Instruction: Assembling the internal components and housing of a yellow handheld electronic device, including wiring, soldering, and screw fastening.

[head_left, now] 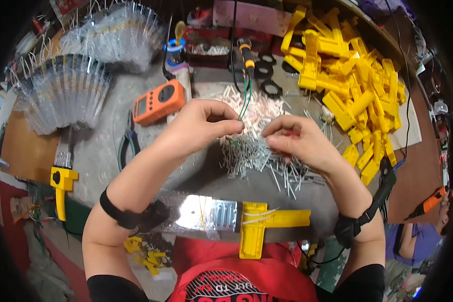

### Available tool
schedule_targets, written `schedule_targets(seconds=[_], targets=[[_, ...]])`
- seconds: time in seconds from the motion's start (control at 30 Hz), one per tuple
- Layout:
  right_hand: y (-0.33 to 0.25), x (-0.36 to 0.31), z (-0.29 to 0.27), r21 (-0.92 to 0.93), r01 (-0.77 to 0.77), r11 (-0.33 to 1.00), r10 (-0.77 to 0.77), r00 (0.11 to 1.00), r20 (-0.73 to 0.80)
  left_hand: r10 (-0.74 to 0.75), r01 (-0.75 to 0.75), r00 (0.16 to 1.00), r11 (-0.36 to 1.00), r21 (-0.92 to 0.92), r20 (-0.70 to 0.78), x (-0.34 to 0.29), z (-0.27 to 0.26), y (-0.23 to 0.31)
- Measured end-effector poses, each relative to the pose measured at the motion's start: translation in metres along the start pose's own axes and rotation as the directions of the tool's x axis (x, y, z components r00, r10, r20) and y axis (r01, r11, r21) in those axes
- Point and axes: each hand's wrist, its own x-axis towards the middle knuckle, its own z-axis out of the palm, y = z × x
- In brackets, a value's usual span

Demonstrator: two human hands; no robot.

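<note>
Wires point(249, 95), thin and green, hang at eleven o'clock of the heaped silver metal pins point(254, 158), pinched by the left hand point(206, 121) — likely positioning, careful alignment next — while what the right hand point(302, 143) has in its curled fingers, I cannot tell.

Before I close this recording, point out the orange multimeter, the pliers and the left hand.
Orange multimeter point(157, 103), head view: front, between screen and dial.
Pliers point(131, 135), head view: near the pivot.
Left hand point(207, 122), head view: base of the thumb.

Left hand point(212, 120) pinches, right hand point(298, 141) curls, forearms point(153, 163) angled inward.
</note>
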Motion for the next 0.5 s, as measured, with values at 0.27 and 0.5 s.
schedule_targets(seconds=[0.27, 0.5], targets=[[-0.001, -0.038, 0.049, 0.325, -0.062, 0.944, -0.004, 0.98, 0.198, 0.056, -0.045, 0.998, 0.889, -0.456, 0.011, -0.056, 0.044, -0.006], [0.052, -0.105, 0.047, 0.231, -0.08, 0.97, 0.109, 0.987, -0.117, 0.554, -0.453, 0.832, 0.71, 0.539, -0.03, -0.102, 0.049, -0.033]])
